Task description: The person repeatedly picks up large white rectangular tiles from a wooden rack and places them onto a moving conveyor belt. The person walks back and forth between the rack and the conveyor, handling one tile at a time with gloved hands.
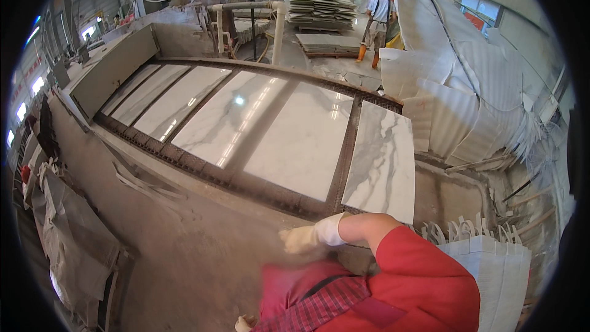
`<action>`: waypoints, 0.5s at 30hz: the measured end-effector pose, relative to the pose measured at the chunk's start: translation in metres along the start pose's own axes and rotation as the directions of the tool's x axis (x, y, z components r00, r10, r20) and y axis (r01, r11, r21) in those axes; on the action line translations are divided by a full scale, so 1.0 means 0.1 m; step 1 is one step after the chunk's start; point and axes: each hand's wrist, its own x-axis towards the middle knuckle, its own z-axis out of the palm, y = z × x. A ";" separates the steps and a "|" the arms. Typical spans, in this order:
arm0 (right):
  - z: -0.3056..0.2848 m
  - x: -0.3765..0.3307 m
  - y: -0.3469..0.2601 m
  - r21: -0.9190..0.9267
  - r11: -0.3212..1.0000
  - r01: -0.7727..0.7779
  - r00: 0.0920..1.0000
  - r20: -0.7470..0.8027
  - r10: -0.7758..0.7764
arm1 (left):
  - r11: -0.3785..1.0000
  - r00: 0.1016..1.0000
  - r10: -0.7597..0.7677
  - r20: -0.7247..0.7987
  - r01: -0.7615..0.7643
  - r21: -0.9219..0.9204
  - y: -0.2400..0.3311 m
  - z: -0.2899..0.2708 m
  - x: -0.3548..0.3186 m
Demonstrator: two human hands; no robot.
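My right hand [302, 238], in a pale cream glove with a white cuff, hangs beside the near edge of a conveyor [275, 201]. Motion smears its fingers, so their shape does not show. Low in the picture, a small part of my left hand [244, 323], also gloved, peeks out by the checked apron [316, 300]; its fingers are mostly hidden. Polished white slabs with grey veins lie in a row across the dark conveyor. Closest to my right arm is the end slab [382, 157], which reaches past the conveyor's end. Left of it lies a plainer white slab [300, 138].
A grey machine housing [117, 74] covers the conveyor's far left end. White sheeting [455, 92] hangs at right, above a white woven bag [485, 270]. Stacked slabs [321, 9] and a person in a helmet and orange boots [377, 21] stand behind. Wrapped material [77, 246] lines the left.
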 end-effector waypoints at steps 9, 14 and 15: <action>0.80 -0.15 -0.01 0.062 0.969 -0.239 0.971 0.003 0.239 | 0.956 0.962 -0.271 0.021 0.266 0.124 -0.33 0.03 0.16; 0.73 -0.14 0.02 0.086 0.971 -0.224 0.973 0.075 0.218 | 0.853 0.930 -0.363 -0.058 0.357 0.382 -0.48 0.14 0.15; 0.70 -0.15 0.03 0.080 0.975 -0.206 0.972 0.132 0.194 | 0.842 0.919 -0.389 -0.068 0.385 0.378 -0.49 0.16 0.15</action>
